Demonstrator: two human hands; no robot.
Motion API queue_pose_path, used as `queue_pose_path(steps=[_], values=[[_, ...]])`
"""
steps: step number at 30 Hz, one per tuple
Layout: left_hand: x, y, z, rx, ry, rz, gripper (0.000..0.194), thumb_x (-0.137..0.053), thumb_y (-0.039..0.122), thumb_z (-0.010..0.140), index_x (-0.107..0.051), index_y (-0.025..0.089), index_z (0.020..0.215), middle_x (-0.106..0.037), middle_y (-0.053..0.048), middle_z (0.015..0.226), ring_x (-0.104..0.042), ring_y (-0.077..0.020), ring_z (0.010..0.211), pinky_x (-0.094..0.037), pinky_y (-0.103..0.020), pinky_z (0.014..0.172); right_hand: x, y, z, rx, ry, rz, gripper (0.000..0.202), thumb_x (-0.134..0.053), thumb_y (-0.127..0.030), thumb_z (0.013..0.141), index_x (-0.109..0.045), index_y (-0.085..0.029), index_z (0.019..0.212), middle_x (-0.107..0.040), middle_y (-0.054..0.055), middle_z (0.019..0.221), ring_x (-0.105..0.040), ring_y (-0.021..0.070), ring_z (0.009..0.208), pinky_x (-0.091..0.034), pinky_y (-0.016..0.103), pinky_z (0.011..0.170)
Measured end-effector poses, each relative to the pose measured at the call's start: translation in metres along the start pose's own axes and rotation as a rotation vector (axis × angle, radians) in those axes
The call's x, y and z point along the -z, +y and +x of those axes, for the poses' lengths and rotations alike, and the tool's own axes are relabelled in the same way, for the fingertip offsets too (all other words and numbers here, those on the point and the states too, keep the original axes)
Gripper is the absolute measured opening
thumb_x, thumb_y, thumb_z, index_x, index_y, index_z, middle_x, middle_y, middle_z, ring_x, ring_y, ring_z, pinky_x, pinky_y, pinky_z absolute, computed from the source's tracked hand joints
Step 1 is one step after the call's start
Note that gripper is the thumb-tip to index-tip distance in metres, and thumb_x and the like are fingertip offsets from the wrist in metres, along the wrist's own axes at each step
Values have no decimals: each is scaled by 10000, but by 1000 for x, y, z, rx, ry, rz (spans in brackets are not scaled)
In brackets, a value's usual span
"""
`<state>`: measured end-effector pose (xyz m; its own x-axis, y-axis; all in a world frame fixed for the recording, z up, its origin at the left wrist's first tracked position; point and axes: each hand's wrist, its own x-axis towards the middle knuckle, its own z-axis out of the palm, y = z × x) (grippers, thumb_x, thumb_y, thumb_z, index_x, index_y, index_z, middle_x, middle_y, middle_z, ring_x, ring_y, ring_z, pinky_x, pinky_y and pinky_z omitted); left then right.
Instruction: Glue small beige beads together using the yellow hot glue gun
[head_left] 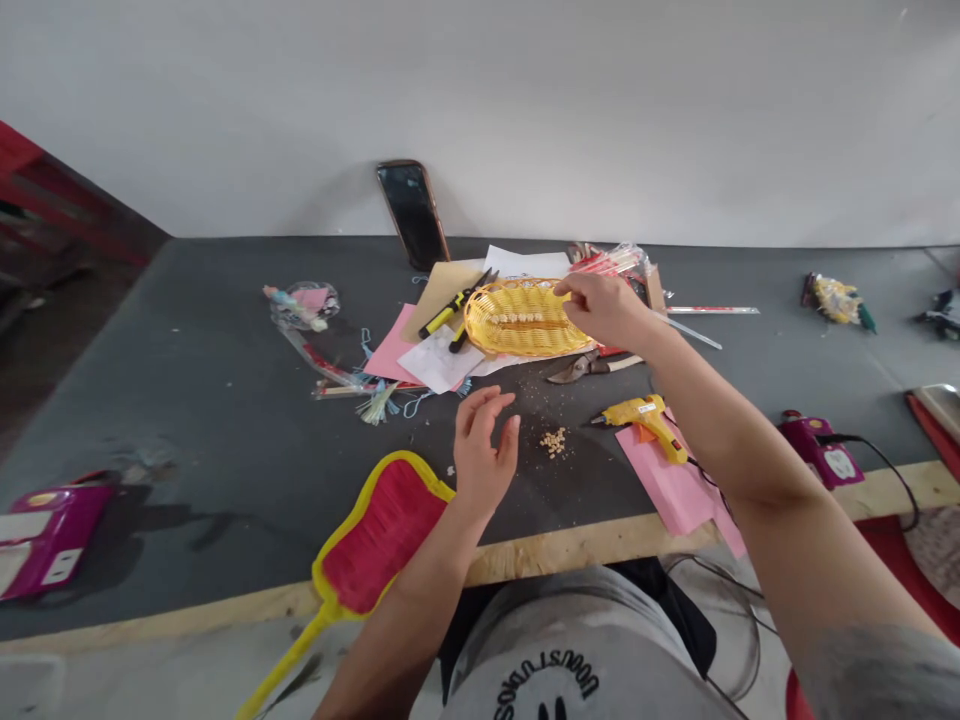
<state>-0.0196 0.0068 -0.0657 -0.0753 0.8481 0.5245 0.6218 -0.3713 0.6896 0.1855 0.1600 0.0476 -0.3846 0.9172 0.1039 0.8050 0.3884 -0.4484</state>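
My right hand is over the right end of a yellow woven basket, its fingers drawn together; whatever they may hold is too small or hidden. Inside the basket lie a row of small pale pieces and a thin brown stick. My left hand hovers above the table in front of the basket, fingers curved and apart with nothing in them. To its right sits a little pile of tan bits. Pruning shears rest just in front of the basket, and a yellow glue gun lies on pink paper.
A phone leans against the wall. Yellow-handled pliers lie on papers left of the basket. A red fan-shaped paddle with yellow edging overhangs the table's front edge. Purple boxes stand at both sides, the right one with a cable.
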Motion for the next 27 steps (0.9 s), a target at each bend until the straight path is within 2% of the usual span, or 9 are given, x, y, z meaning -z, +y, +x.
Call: queue_pose_path(steps=[3, 5, 8, 11, 14, 17, 21, 24, 27], values=[[0, 1, 0, -6, 37, -11, 222, -624, 273, 938, -647, 195, 1145, -633, -136, 1197, -641, -244, 1116, -586, -376, 882, 21, -8, -55, -49, 32, 255, 275, -489, -137, 852, -718, -155, 1003, -536, -26, 622, -438, 100, 538, -343, 257, 565], [1, 1, 1, -14, 56, -12, 227, -637, 287, 931, -644, 194, 1138, -635, -136, 1191, -638, -238, 1103, -586, -364, 864, 23, -11, -96, -96, 37, 384, 225, -483, -162, 862, -697, -166, 930, -478, -49, 582, -368, 84, 487, -297, 246, 510], [1, 0, 3, -12, 46, 5, 235, -631, 289, 931, -641, 190, 1144, -631, -139, 1206, -625, -239, 1108, -576, -369, 881, 4, -12, -150, -210, 23, 489, 212, -461, -185, 893, -668, -186, 937, -470, -59, 567, -359, 86, 462, -288, 239, 486], [-2, -3, 3, -44, -79, 101, 206, -635, 242, 908, -670, 201, 1107, -662, -121, 1166, -598, -272, 1139, -523, -444, 997, -27, -11, -187, -223, 26, 487, 198, -473, -204, 914, -667, -205, 958, -509, -41, 596, -403, 107, 491, -326, 244, 505], [-8, -1, -1, -117, -297, 211, 219, -671, 197, 863, -706, 208, 1079, -699, -109, 1107, -552, -322, 1180, -450, -515, 1075, -54, -13, -205, -211, 30, 467, 204, -451, -223, 947, -651, -226, 989, -586, -9, 660, -503, 139, 544, -391, 260, 539], [-15, 6, -9, -155, -460, 239, 287, -672, 221, 867, -709, 216, 1151, -707, -116, 1118, -533, -335, 1185, -451, -531, 1056, -69, -17, -211, -184, 11, 431, 236, -417, -214, 969, -639, -229, 1048, -661, 19, 740, -586, 158, 586, -443, 271, 573], [-27, 14, -12, -115, -484, 268, 298, -645, 179, 874, -716, 227, 1160, -712, -117, 1077, -566, -320, 1129, -479, -513, 990, -79, -19, -213, -117, 23, 465, 259, -413, -218, 984, -653, -226, 1080, -732, 56, 910, -683, 181, 750, -518, 289, 684], [-32, 19, -6, -113, -494, 281, 307, -644, 150, 865, -712, 224, 1155, -713, -115, 1071, -574, -319, 1116, -484, -510, 982, -82, -16, -218, -126, 57, 547, 231, -458, -236, 971, -676, -228, 1048, -746, 71, 985, -703, 202, 881, -543, 312, 765], [-31, 32, 2, -133, -522, 241, 344, -602, 150, 886, -681, 204, 1217, -705, -129, 1105, -582, -315, 1127, -480, -520, 1016, -78, -13, -226, -171, 95, 636, 197, -499, -246, 949, -687, -218, 1001, -727, 59, 900, -671, 183, 776, -524, 295, 685]])
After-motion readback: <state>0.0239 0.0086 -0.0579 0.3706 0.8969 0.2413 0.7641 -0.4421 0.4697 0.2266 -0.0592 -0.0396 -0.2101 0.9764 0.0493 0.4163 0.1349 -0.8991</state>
